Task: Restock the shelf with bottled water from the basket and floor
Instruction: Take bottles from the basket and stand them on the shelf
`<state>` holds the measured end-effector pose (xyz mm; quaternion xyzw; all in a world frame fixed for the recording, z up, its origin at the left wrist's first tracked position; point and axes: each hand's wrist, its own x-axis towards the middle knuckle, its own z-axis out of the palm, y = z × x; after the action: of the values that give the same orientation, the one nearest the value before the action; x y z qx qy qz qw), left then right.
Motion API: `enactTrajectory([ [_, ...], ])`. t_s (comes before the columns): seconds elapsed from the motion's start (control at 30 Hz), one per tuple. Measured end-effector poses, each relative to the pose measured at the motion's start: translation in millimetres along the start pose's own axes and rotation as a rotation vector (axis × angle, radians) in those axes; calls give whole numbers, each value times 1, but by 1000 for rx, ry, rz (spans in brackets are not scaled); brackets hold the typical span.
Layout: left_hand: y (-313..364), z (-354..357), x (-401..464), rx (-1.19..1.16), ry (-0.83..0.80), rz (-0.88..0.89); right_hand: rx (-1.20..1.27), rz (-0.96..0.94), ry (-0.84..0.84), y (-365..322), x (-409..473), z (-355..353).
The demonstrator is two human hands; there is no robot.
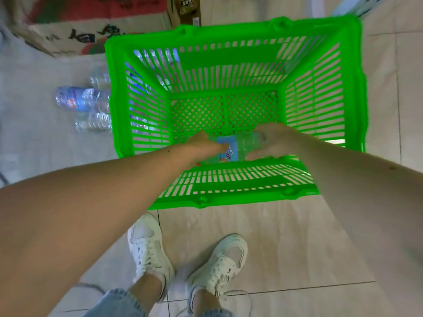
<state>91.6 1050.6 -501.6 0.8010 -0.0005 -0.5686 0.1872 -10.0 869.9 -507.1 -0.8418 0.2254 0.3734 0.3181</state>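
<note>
Both arms reach into basket (233,177); left hand (201,148), right hand (272,143) grip bottle (235,147)

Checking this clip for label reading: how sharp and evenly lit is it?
Head view: motion blur smears the cardboard boxes and floor bottles; wide-angle bending bows the green basket; the held bottle label is soft; lighting flat, no hard glare.

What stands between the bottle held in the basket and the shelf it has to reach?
The shelf is not in view, so that path cannot be judged. Both the left hand and the right hand grip the water bottle low inside the green basket. Only the basket's near wall rises beside it; the opening above is unobstructed.
</note>
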Motion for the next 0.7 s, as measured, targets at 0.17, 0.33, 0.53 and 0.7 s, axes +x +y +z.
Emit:
enactTrajectory([
  [0.17, 41, -53, -87, 4, -74, 90, -79, -103, 73, -47, -65, -89],
  [0.33, 81, -111, -199, 63, -172, 236, -286, -156, 105, -119, -153, -194],
  [0.53, 123, -161, -336, 263, 8, 552, -417, -225, 57, -208, -288, -310],
  [0.7, 152, -185, -446, 68, -18, 738, -608, -249, -32, -287, -394, -390],
])
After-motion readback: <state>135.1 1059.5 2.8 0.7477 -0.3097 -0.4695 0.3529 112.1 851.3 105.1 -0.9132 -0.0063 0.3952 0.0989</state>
